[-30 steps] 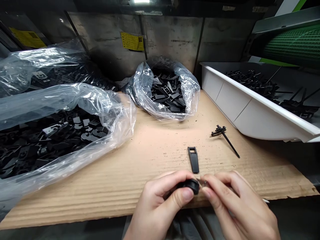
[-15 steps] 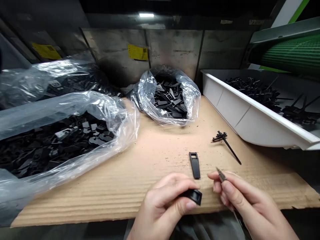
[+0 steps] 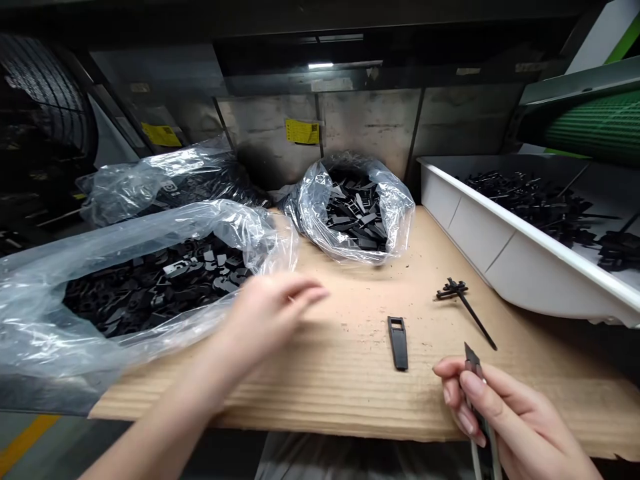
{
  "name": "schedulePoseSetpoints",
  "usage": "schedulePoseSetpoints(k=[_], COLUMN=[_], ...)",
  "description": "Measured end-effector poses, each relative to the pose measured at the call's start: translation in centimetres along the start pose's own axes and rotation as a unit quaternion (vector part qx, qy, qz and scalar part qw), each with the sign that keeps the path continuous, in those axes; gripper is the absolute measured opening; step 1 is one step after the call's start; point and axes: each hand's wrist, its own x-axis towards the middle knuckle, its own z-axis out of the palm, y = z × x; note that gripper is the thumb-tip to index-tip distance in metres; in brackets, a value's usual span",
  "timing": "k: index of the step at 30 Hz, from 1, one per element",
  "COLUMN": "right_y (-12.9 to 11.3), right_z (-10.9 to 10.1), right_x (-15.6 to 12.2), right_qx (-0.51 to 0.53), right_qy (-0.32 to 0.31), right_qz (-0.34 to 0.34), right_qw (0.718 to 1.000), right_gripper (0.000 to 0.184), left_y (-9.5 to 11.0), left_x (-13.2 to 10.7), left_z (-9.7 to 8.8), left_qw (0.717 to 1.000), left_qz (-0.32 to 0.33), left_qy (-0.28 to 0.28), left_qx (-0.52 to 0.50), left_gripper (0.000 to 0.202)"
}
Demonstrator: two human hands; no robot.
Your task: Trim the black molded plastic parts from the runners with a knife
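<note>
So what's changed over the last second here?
The left hand has opened, its black plastic part gone from view, and moved left toward the clear bag. The right hand moved right, keeping its small blade. The black strip on the cardboard stayed put.

Left hand (image 3: 267, 317) blurred, craft knife (image 3: 475, 393) half hidden behind right hand (image 3: 510, 417), handle cut off by bottom edge

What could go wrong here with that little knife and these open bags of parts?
The small pointed knife in the right hand has its tip up beside bare, ungloved fingers, so a slip might nick them. The empty left hand is close to the open plastic bag, and catching its loose film could tip black plastic parts onto the cardboard.
</note>
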Motion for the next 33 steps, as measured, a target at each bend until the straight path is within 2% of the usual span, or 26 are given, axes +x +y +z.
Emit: schedulePoseSetpoints(k=[1,4,7,10,12,14,15,16,18,19,20,21,27,33], right_y=[0.1,0.3,0.4,0.3,0.1,-0.2,-0.4,-0.5,-0.5,-0.4,-0.3,-0.2,-0.2,-0.4], right_z=[-0.2,-0.6,-0.5,0.0,0.2,0.2,0.2,0.1,0.0,0.0,0.2,0.4,2.1,1.7], right_x=[0.1,0.3,0.3,0.0,-0.3,-0.6,-0.7,-0.7,-0.6,-0.4,-0.2,0.1,0.5,0.8], right_qx=[0.000,0.017,0.032,0.046,0.027,-0.091,-0.187,-0.293,-0.470,-0.525,-0.558,-0.575,-0.587,-0.592], right_qy=[-0.015,-0.014,0.008,0.002,-0.006,-0.001,0.003,0.010,0.016,0.017,0.016,0.017,0.018,-0.036], right_qz=[-0.003,0.000,0.013,0.016,0.020,-0.013,-0.058,-0.114,-0.216,-0.247,-0.261,-0.260,-0.174,-0.193], right_qw=[1.000,1.000,0.999,0.999,0.999,0.996,0.981,0.949,0.856,0.815,0.788,0.775,0.790,0.782], right_gripper=[0.021,0.021,0.022,0.023,0.027,0.030,0.031,0.031,0.030,0.029,0.029,0.029,0.032,0.026], left_y=[1.9,6.7,8.8,8.4,7.4,6.1,5.5,5.0,4.3,4.1,4.0,4.0,3.9,3.6], left_x=[0.1,0.4,0.6,-0.3,-1.5,-3.0,-3.7,-4.4,-5.6,-6.0,-6.3,-6.5,-6.7,-6.8], left_z=[1.4,4.9,6.3,5.6,4.9,4.6,4.7,5.0,5.8,6.3,6.7,7.1,8.0,7.7], left_qw=[0.998,0.985,0.976,0.974,0.977,0.983,0.986,0.987,0.987,0.987,0.986,0.985,0.977,0.977], left_qz=[0.038,0.102,0.128,0.132,0.118,0.104,0.099,0.096,0.089,0.086,0.085,0.088,0.151,0.154], left_qy=[-0.052,-0.127,-0.155,-0.169,-0.171,-0.149,-0.127,-0.108,-0.072,-0.059,-0.044,-0.030,0.000,-0.017], left_qx=[0.005,0.050,0.081,0.069,0.049,0.006,-0.032,-0.064,-0.112,-0.124,-0.133,-0.143,-0.152,-0.147], left_gripper=[0.021,0.036,0.025,0.010,0.010,0.014,0.014,0.012,0.012,0.016,0.018,0.018,0.018,0.016])
